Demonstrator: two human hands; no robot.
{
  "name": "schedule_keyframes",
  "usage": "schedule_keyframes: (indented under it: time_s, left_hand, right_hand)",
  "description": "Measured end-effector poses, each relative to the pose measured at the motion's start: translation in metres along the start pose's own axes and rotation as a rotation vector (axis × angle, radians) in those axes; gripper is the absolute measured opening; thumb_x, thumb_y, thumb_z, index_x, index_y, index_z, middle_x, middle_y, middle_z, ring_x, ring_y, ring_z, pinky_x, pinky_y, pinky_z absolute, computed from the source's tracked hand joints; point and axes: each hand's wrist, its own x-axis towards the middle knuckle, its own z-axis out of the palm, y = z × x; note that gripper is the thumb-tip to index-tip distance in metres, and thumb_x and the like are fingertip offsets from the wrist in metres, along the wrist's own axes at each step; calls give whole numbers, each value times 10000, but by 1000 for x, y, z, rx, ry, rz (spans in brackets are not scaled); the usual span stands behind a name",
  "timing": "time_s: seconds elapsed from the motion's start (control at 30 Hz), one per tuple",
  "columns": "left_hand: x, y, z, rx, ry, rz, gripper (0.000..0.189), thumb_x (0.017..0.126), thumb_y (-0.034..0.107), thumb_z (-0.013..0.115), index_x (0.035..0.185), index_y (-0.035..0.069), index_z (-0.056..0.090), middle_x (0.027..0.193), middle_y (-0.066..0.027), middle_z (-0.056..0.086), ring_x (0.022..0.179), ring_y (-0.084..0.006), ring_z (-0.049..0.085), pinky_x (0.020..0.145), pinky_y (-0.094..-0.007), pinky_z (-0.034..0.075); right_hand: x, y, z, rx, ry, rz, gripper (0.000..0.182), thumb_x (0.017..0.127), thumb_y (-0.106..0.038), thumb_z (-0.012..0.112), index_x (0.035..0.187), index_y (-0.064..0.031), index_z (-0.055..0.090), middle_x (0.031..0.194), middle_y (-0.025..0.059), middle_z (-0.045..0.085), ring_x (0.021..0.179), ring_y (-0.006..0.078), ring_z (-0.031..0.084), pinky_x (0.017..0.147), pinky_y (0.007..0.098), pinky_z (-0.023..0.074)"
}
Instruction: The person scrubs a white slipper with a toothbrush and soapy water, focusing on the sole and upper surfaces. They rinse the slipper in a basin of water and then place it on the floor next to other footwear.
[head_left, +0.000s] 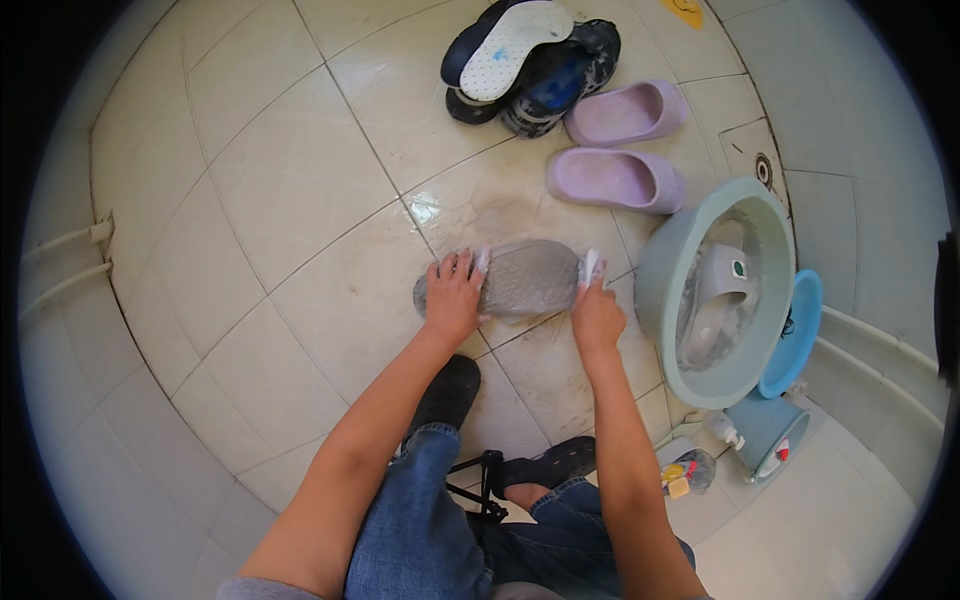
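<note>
A grey textured shoe sole (534, 277), wet and with some suds on it, lies lengthwise across the floor tiles before me. Fingers spread, my left hand (454, 296) presses on its left part. At its right end, my right hand (598, 311) grips a small white object (591, 264), probably a brush; its working side is hidden. Whether the sole belongs to a whole slipper turned over, I cannot tell.
Two lilac slippers (615, 178) and dark shoes (555, 79) with a white insole (510, 49) lie beyond. At right stand a pale green basin (652, 277) holding a light slipper (720, 292) in water, a blue basin (806, 337) and a bucket (757, 427).
</note>
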Motion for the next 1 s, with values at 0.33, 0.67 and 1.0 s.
schedule_keyframes:
  time_s: [0.33, 0.67, 1.0]
  left_hand:
    - [-3, -4, 2, 52, -27, 7, 1100, 442, 319, 868, 1396, 131, 352, 1298, -126, 436, 1192, -302, 400, 966, -478, 321]
    - [2, -1, 0, 53, -101, -2, 1146, 450, 331, 872, 1426, 158, 297, 1323, -111, 420, 1205, -305, 392, 977, -512, 309]
    - [4, 8, -7, 104, -96, -8, 1178, 434, 345, 872, 1436, 163, 282, 1287, -132, 434, 1192, -303, 405, 954, -489, 321]
  right_hand:
    - [-43, -6, -6, 104, -122, -26, 601, 908, -287, 502, 1447, -166, 267, 905, 193, 592, 685, 330, 633, 572, 450, 513]
    - [-78, -41, 10, 141, 23, -240, 622, 893, -291, 548, 1439, -151, 284, 801, 133, 573, 589, 317, 609, 508, 427, 495]
    - [-90, -42, 5, 150, -47, -203, 615, 898, -327, 534, 1428, -117, 304, 893, 174, 570, 600, 306, 616, 534, 411, 514]
